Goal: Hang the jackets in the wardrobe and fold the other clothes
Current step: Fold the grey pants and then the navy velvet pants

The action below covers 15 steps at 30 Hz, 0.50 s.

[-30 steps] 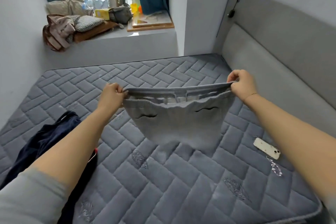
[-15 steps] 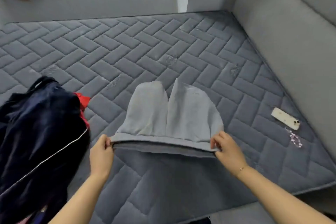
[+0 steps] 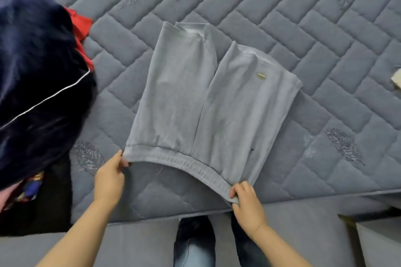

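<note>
We are reaching both bare forearms forward from the bottom edge, left arm coming in from lower left, right arm from lower right. We are pinching the left end of the grey shorts [image 3: 206,102] waistband with our left hand [image 3: 109,176], thumb on top at the corner, fingers tucked under. We are gripping the right end of the waistband with our right hand [image 3: 247,206], fingers curled over the fabric edge, knuckles up. Hands are sitting well apart, right one lower in frame than left. Thin bracelet is showing on right wrist
</note>
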Each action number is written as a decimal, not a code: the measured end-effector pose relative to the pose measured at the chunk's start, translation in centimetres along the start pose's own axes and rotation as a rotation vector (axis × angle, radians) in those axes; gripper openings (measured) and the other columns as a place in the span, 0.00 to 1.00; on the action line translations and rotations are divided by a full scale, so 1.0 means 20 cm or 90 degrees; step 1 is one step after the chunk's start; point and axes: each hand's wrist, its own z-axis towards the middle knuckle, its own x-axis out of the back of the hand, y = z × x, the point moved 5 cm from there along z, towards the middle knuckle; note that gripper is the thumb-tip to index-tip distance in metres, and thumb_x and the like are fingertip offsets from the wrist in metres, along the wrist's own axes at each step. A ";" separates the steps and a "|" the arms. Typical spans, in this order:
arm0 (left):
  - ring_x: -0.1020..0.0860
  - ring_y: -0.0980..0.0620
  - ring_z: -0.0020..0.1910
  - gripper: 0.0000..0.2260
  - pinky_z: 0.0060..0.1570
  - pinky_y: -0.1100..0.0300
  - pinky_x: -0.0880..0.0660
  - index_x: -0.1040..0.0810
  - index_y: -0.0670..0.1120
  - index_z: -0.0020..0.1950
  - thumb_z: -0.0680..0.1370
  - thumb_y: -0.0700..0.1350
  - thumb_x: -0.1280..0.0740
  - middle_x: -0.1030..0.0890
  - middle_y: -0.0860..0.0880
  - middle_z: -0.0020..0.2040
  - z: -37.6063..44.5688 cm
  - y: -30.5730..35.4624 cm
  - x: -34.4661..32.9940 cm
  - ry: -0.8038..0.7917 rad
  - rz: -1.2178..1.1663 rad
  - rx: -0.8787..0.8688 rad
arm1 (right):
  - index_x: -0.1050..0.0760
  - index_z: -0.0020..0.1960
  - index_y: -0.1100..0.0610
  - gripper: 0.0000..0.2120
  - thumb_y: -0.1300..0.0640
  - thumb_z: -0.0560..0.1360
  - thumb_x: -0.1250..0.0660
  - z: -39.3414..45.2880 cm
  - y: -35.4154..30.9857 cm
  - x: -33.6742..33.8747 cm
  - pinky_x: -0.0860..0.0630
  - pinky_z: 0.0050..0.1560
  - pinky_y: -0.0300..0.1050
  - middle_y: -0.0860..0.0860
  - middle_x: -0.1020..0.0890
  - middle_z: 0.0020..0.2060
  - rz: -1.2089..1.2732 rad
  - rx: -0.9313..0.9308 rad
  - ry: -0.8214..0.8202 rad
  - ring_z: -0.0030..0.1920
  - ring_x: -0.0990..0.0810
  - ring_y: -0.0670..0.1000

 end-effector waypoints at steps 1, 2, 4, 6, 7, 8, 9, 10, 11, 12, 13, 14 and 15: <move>0.26 0.43 0.65 0.17 0.62 0.56 0.30 0.20 0.36 0.48 0.68 0.22 0.43 0.23 0.38 0.63 -0.03 0.02 -0.01 -0.016 0.000 0.009 | 0.29 0.52 0.50 0.11 0.64 0.74 0.36 -0.01 0.01 0.00 0.27 0.50 0.38 0.44 0.33 0.51 0.019 -0.002 -0.038 0.53 0.32 0.44; 0.31 0.41 0.70 0.14 0.67 0.50 0.34 0.21 0.36 0.43 0.67 0.22 0.41 0.28 0.36 0.68 -0.06 0.06 -0.02 -0.014 0.001 0.027 | 0.29 0.57 0.49 0.12 0.60 0.76 0.34 -0.02 0.01 0.00 0.28 0.55 0.36 0.43 0.33 0.54 0.040 -0.003 -0.087 0.56 0.33 0.43; 0.32 0.39 0.68 0.13 0.67 0.49 0.37 0.23 0.38 0.40 0.66 0.23 0.40 0.29 0.37 0.68 -0.16 0.17 -0.04 0.038 -0.020 0.025 | 0.29 0.61 0.48 0.15 0.57 0.77 0.32 -0.02 0.04 0.06 0.31 0.59 0.33 0.43 0.32 0.57 0.133 -0.013 -0.149 0.59 0.32 0.41; 0.28 0.42 0.61 0.14 0.61 0.54 0.33 0.24 0.41 0.40 0.66 0.23 0.38 0.26 0.41 0.61 -0.29 0.35 -0.10 0.069 -0.072 -0.020 | 0.25 0.59 0.49 0.12 0.60 0.77 0.33 0.02 0.09 0.20 0.30 0.57 0.31 0.45 0.26 0.56 0.249 -0.034 -0.125 0.58 0.26 0.42; 0.26 0.45 0.58 0.14 0.58 0.58 0.33 0.25 0.43 0.40 0.66 0.24 0.38 0.25 0.44 0.58 -0.35 0.46 -0.16 0.055 -0.098 -0.045 | 0.23 0.56 0.51 0.11 0.63 0.77 0.33 0.06 0.13 0.29 0.29 0.55 0.30 0.48 0.22 0.54 0.293 -0.049 -0.087 0.55 0.23 0.44; 0.25 0.49 0.54 0.15 0.55 0.61 0.32 0.25 0.44 0.40 0.67 0.25 0.38 0.25 0.47 0.54 -0.42 0.56 -0.24 0.020 -0.119 -0.066 | 0.22 0.54 0.54 0.10 0.66 0.77 0.34 0.11 0.18 0.39 0.28 0.53 0.30 0.50 0.20 0.52 0.331 -0.068 -0.041 0.53 0.22 0.46; 0.25 0.52 0.49 0.15 0.51 0.64 0.32 0.26 0.46 0.41 0.68 0.26 0.37 0.26 0.50 0.50 -0.48 0.65 -0.34 -0.030 -0.131 -0.086 | 0.22 0.53 0.57 0.09 0.67 0.77 0.35 0.17 0.23 0.50 0.26 0.52 0.31 0.51 0.19 0.50 0.363 -0.090 0.001 0.52 0.21 0.49; 0.26 0.54 0.45 0.15 0.47 0.65 0.32 0.26 0.47 0.42 0.69 0.27 0.37 0.27 0.51 0.47 -0.55 0.74 -0.45 -0.086 -0.137 -0.101 | 0.22 0.54 0.58 0.09 0.68 0.78 0.36 0.25 0.29 0.59 0.25 0.53 0.34 0.51 0.19 0.49 0.392 -0.113 0.033 0.53 0.22 0.51; 0.26 0.54 0.44 0.15 0.45 0.65 0.32 0.26 0.48 0.45 0.70 0.28 0.37 0.28 0.52 0.47 -0.60 0.82 -0.57 -0.139 -0.142 -0.114 | 0.23 0.56 0.59 0.10 0.68 0.78 0.36 0.33 0.34 0.69 0.26 0.56 0.39 0.52 0.20 0.50 0.408 -0.129 0.057 0.55 0.23 0.52; 0.26 0.52 0.46 0.15 0.47 0.63 0.31 0.25 0.48 0.48 0.70 0.30 0.37 0.29 0.53 0.48 -0.65 0.89 -0.69 -0.182 -0.144 -0.117 | 0.26 0.60 0.60 0.12 0.67 0.78 0.36 0.42 0.39 0.77 0.27 0.58 0.43 0.53 0.21 0.53 0.413 -0.139 0.075 0.56 0.24 0.52; 0.26 0.51 0.52 0.15 0.50 0.61 0.30 0.25 0.48 0.54 0.71 0.33 0.34 0.30 0.52 0.52 -0.70 0.95 -0.80 -0.211 -0.136 -0.107 | 0.29 0.65 0.61 0.16 0.66 0.78 0.36 0.51 0.43 0.85 0.29 0.58 0.42 0.54 0.24 0.55 0.408 -0.150 0.082 0.57 0.26 0.51; 0.30 0.50 0.58 0.19 0.55 0.59 0.31 0.27 0.49 0.61 0.72 0.37 0.31 0.33 0.52 0.57 -0.73 0.99 -0.91 -0.226 -0.101 -0.089 | 0.33 0.69 0.61 0.20 0.64 0.78 0.35 0.61 0.47 0.91 0.31 0.58 0.39 0.55 0.25 0.57 0.408 -0.169 0.084 0.57 0.28 0.50; 0.34 0.49 0.63 0.26 0.60 0.57 0.33 0.32 0.51 0.67 0.71 0.44 0.27 0.36 0.52 0.62 -0.76 1.03 -1.00 -0.233 -0.040 -0.065 | 0.37 0.72 0.62 0.24 0.62 0.78 0.34 0.69 0.51 0.97 0.31 0.58 0.39 0.55 0.26 0.57 0.423 -0.189 0.083 0.56 0.27 0.50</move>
